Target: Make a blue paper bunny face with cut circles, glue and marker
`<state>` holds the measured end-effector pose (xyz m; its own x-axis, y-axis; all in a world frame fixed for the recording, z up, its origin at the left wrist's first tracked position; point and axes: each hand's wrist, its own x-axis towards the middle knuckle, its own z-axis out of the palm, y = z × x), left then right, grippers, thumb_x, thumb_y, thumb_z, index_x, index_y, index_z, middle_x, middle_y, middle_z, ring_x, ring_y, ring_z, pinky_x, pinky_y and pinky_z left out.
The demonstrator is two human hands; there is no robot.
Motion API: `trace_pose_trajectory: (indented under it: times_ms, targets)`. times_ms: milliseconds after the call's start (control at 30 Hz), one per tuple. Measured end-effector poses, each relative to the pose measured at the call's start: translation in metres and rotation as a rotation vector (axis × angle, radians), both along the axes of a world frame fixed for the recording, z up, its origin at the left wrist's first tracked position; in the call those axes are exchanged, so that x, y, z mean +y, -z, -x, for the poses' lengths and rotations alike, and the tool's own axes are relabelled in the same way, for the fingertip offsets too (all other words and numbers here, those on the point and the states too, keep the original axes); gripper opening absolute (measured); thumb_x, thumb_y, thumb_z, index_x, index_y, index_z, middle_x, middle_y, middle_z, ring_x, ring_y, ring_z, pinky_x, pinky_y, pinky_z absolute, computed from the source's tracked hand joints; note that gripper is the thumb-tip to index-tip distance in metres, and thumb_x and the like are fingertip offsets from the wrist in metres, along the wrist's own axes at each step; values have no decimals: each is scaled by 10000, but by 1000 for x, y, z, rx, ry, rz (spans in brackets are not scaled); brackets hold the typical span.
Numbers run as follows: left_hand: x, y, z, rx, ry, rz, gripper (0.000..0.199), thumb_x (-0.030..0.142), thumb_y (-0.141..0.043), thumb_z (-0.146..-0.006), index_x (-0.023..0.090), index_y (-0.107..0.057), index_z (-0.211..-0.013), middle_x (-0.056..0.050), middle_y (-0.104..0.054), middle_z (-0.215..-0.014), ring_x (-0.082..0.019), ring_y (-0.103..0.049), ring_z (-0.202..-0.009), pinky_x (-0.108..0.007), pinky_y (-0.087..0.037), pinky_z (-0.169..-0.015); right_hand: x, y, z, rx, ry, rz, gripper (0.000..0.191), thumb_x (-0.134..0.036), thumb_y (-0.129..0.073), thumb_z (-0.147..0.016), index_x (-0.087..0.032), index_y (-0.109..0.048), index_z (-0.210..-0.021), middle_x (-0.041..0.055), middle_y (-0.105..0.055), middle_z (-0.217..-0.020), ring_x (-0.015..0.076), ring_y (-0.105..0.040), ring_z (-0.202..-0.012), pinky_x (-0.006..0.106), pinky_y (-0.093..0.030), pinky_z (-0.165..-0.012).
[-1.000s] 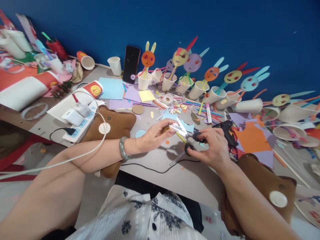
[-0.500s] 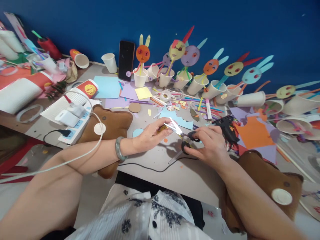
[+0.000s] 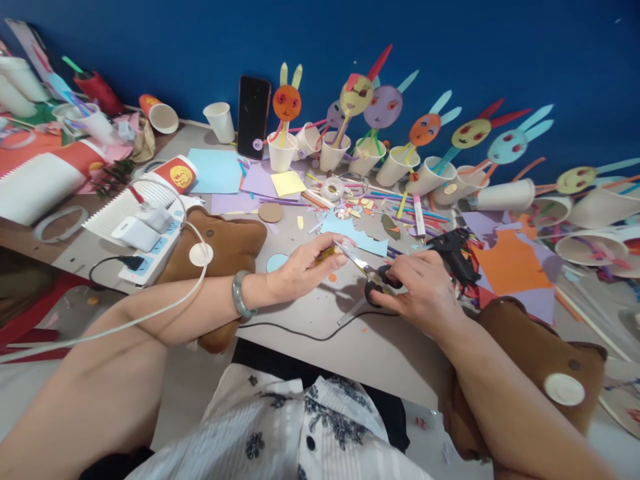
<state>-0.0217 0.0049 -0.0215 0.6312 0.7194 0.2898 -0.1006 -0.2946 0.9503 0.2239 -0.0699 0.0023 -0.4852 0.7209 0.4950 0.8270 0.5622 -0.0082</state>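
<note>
My right hand [image 3: 425, 290] grips a pair of scissors [image 3: 361, 264] by its black handles, thumb in one loop. The silver blades point up and left and are nearly together, their tips at the fingers of my left hand [image 3: 305, 270]. That hand is pinched around a small yellow piece [image 3: 327, 254], mostly hidden by the fingers; I cannot make out its kind. Behind the blades lies a cut sheet of light blue paper [image 3: 363, 239]. A light blue paper disc [image 3: 277, 263] lies beside my left hand, and a small orange dot [image 3: 333, 278] lies below the fingers.
Paper cups with rabbit-faced figures [image 3: 383, 107] line the blue wall, beside an upright phone [image 3: 253, 117]. A black glue gun [image 3: 455, 253] and orange paper [image 3: 513, 260] lie right. At left are a power strip [image 3: 157, 250] and brown cushion [image 3: 220, 243]. A black cord [image 3: 300, 335] crosses the front.
The scissor blades, spread apart before, have come nearly together at my left fingertips. My hands have otherwise barely moved, and the view has shifted slightly.
</note>
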Motion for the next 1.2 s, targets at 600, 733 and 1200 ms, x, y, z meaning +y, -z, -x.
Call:
trace_pose_trajectory:
  times_ms: [600, 733, 1200]
  targets:
    - [-3, -3, 1, 7, -13, -6, 374, 531, -529, -1017, 183, -597, -1137, -48, -633, -982, -157, -571, -903, -303, -514, -815, -6, -7, 6, -7, 23, 71, 362, -397, -646, -941, -245, -429, -694, -37, -510, -613, 152, -481, -561, 363, -365, -713]
    - [-4, -6, 2, 15, -8, -9, 370, 530, -523, -1021, 180, -596, -1114, -43, -616, -967, -156, -569, -907, -306, -514, -832, -7, -6, 4, -26, 36, 65, 360, -363, -641, -939, -248, -413, -685, -43, -495, -598, 152, -473, -557, 363, -376, -723]
    - [-3, -7, 2, -13, -11, 18, 413, 584, -483, -1030, 210, -575, -1179, -12, -569, -869, -131, -478, -737, -286, -467, -701, -12, -7, 6, 188, 99, 100, 314, -322, -672, -874, -254, -396, -744, -45, -525, -640, 153, -485, -566, 387, -378, -738]
